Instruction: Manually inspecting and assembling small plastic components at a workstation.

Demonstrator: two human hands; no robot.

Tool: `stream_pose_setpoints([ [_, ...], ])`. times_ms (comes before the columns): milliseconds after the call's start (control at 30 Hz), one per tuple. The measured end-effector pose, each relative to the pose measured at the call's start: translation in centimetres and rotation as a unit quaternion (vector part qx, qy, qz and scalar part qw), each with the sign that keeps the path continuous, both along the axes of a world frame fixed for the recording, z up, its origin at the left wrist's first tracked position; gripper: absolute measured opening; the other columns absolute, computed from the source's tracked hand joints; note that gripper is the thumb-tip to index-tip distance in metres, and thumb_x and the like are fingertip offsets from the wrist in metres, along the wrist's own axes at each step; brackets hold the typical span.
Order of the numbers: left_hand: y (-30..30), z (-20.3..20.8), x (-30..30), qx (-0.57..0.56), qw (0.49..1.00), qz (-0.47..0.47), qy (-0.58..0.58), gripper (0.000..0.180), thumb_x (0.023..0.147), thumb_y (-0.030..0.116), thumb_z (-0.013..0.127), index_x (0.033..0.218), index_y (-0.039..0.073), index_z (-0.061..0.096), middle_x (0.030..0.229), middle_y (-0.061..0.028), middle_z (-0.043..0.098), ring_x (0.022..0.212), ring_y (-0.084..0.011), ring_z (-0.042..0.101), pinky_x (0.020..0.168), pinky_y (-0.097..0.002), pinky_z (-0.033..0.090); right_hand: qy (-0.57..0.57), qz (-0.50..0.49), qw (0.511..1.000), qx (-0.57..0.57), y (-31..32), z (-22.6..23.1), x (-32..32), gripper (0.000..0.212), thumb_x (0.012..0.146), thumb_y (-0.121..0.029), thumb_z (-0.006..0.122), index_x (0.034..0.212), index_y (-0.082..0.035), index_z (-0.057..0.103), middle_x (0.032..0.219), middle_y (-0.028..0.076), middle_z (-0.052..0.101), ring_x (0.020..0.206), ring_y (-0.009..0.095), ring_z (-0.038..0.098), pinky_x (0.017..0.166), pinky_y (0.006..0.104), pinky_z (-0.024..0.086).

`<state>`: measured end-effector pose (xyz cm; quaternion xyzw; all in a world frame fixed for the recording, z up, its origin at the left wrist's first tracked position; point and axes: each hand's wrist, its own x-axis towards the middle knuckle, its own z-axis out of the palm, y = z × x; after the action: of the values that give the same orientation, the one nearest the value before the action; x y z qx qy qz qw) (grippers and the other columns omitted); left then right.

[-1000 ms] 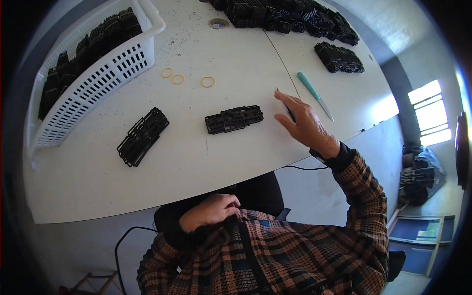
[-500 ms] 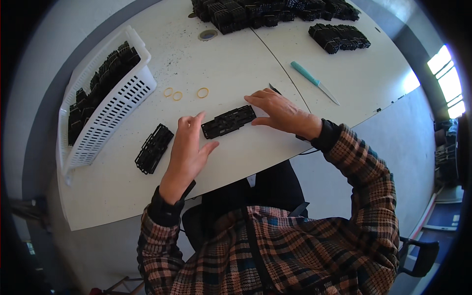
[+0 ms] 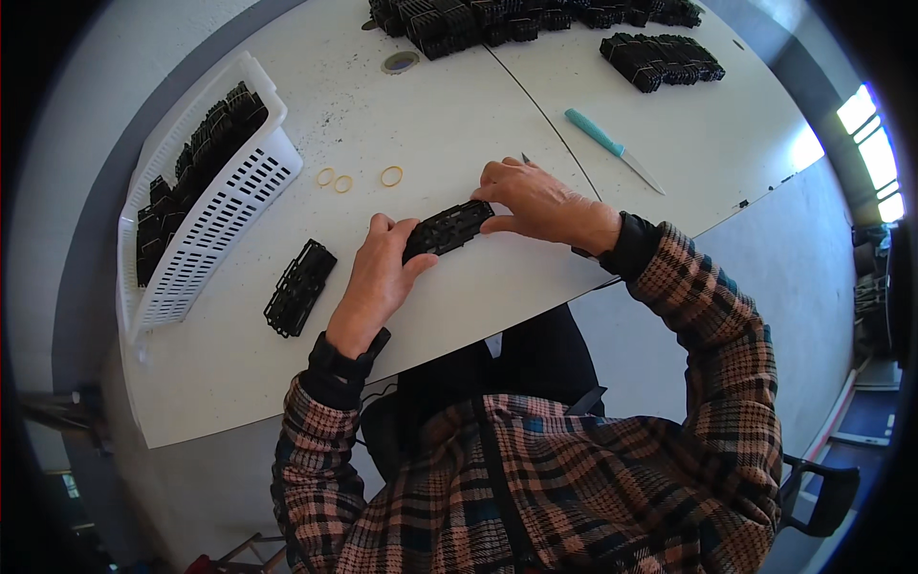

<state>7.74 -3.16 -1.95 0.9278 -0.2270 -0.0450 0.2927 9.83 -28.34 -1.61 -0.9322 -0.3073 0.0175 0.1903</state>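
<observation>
Between my hands is a stack of black slotted plastic parts [image 3: 448, 231], low over the white table. My left hand [image 3: 381, 273] is closed on its left end, with the thumb along the near side and the fingers behind. At the right end my right hand [image 3: 540, 206] grips it between thumb and fingers. A second black slotted stack [image 3: 300, 289] lies on the table to the left of my left hand. Beyond the hands lie three yellow rubber bands: one [image 3: 391, 176] by itself, another [image 3: 343, 184] beside a third [image 3: 326, 177].
A white perforated basket [image 3: 215, 210] holding black bundles stands at the left. On the table [image 3: 459, 316] lie a turquoise-handled knife [image 3: 612, 150] at right, a tape roll [image 3: 400, 62], and banded black bundles [image 3: 662, 61] at the back. A dark pointed tip [image 3: 525, 158] shows behind my right hand.
Both hands have closed in from the two sides and taken hold of the ends of the black stack, which they were apart from before.
</observation>
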Motion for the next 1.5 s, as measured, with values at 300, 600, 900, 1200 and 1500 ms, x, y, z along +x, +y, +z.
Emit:
stream_pose_setpoints([
  [300, -0.4, -0.3, -0.2, 0.026, 0.999, 0.008, -0.038, 0.042, 0.079, 0.012, 0.076, 0.114, -0.003, 0.059, 0.098, -0.0189, 0.052, 0.086, -0.0368, 0.06, 0.074, -0.0414, 0.051, -0.017, 0.002, 0.999, -0.038, 0.5, 0.3, -0.1, 0.036, 0.083, -0.021, 0.074, 0.113, -0.003, 0.066, 0.106, 0.012, 0.06, 0.105, 0.028, 0.056, 0.092, 0.0366, 0.046],
  [600, -0.2, 0.0, -0.4, 0.025, 0.999, 0.012, -0.032, 0.042, 0.078, 0.013, 0.076, 0.112, -0.004, 0.058, 0.099, -0.0208, 0.05, 0.087, -0.0388, 0.059, 0.075, -0.0427, 0.051, 0.009, 0.009, 0.998, -0.063, 1.2, 1.2, 0.2, 0.037, 0.083, -0.018, 0.074, 0.115, -0.004, 0.065, 0.105, 0.013, 0.059, 0.104, 0.028, 0.056, 0.09, 0.0366, 0.046],
  [900, -0.2, -1.4, -1.8, -0.049, 0.992, 0.054, -0.108, 0.063, 0.079, 0.014, 0.075, 0.132, -0.001, 0.044, 0.108, -0.0206, 0.047, 0.089, -0.0382, 0.058, 0.076, -0.0413, 0.05, -0.006, -0.001, 1.0, -0.004, 0.5, 2.0, -1.2, 0.041, 0.082, -0.016, 0.074, 0.119, -0.002, 0.062, 0.105, 0.015, 0.06, 0.099, 0.031, 0.057, 0.087, 0.0383, 0.047],
  [1200, 3.0, 1.0, -11.8, -0.189, 0.98, -0.051, 0.021, 0.045, 0.084, 0.02, 0.071, 0.124, 0.004, 0.055, 0.095, -0.0128, 0.056, 0.081, -0.0295, 0.058, 0.073, -0.0376, 0.048, -0.042, 0.021, 0.999, 0.019, 5.6, 5.5, -2.5, 0.046, 0.081, -0.014, 0.074, 0.122, 0.001, 0.06, 0.116, 0.017, 0.061, 0.104, 0.034, 0.059, 0.09, 0.0384, 0.048],
  [1500, 2.5, -3.1, -15.0, -0.222, 0.949, -0.15, 0.166, 0.035, 0.088, 0.017, 0.068, 0.116, -0.001, 0.059, 0.096, -0.0177, 0.064, 0.084, -0.0337, 0.065, 0.076, -0.0403, 0.052, -0.077, 0.125, 0.989, 0.018, 19.0, 3.5, -0.9, 0.054, 0.081, -0.013, 0.074, 0.128, 0.001, 0.054, 0.128, 0.018, 0.056, 0.12, 0.034, 0.05, 0.101, 0.0399, 0.043],
])
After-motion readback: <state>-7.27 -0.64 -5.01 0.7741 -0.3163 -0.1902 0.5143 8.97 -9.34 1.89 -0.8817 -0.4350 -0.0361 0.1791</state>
